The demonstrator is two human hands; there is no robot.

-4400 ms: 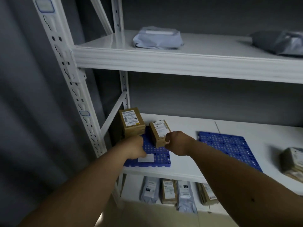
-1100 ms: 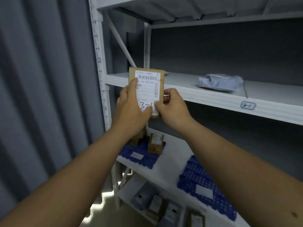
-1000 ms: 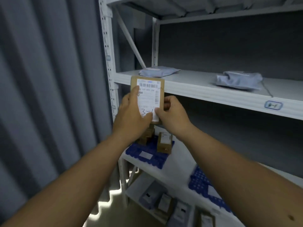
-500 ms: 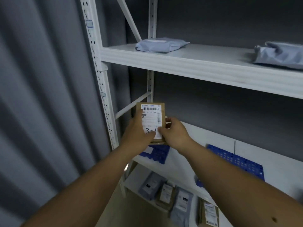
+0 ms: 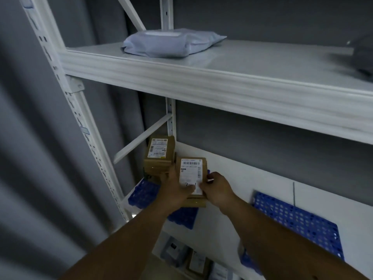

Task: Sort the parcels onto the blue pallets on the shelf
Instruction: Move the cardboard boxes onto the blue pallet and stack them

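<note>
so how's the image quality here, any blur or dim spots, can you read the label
Head view: dim overall, with motion smear on the curtain at left and the shelf edge. The wide lens bends the upright. The held box, gripped by the left hand and right hand, shows a barcode, but its print is too soft to read.

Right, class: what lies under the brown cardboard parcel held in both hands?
Under the brown cardboard parcel a second box edge shows, over the left blue plastic pallet. Both hands cover the rest.
</note>
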